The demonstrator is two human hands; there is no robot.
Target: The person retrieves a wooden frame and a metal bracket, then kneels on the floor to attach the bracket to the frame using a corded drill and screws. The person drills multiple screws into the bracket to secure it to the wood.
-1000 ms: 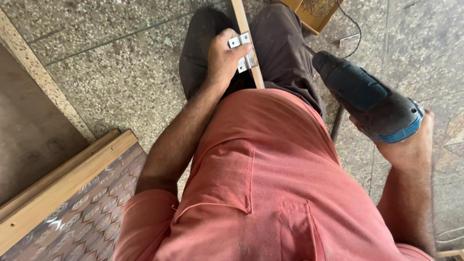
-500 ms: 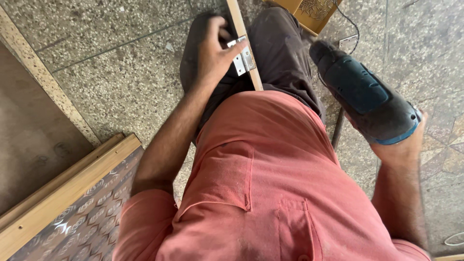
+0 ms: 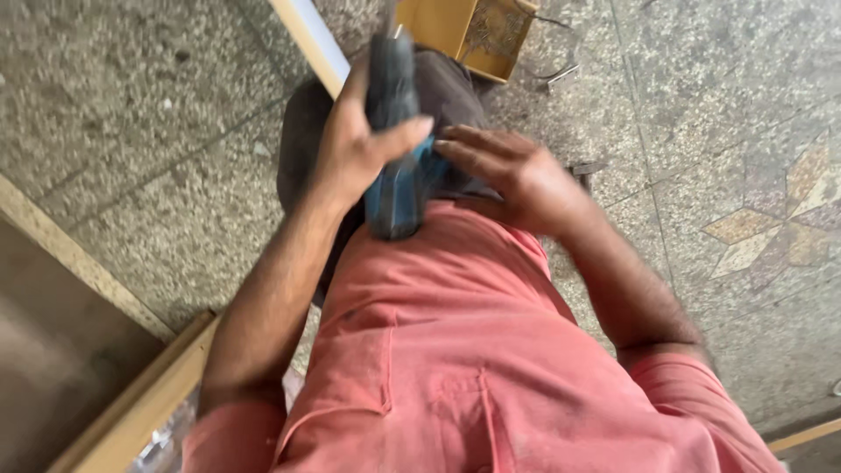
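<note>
Since the earlier frame your drill (image 3: 396, 158) has crossed from your right side to the middle of your body, and your left hand (image 3: 355, 144) has left the metal brackets on the strip to take hold of it. Now the drill, dark grey with a blue band at its base, stands between your two hands, nose pointing away from you, base just above the hem of your salmon shirt (image 3: 455, 350). Your left hand wraps the drill's body from the left, thumb laid across its near side. Your right hand (image 3: 508, 171) sits just right of the blue band with fingers stretched out nearly flat, their tips touching or almost touching the tool; motion blur prevents telling which. Beyond your left hand, a pale wooden strip (image 3: 307, 44) runs away over your dark trousers (image 3: 302, 149). Farther out, past the drill's nose, a yellow box (image 3: 447, 31) lies on the speckled stone floor (image 3: 131, 114). Below your left forearm, a light wooden frame (image 3: 149, 403) crosses the corner. Well right of your right hand, the floor carries an inlaid star pattern (image 3: 775, 219).
</note>
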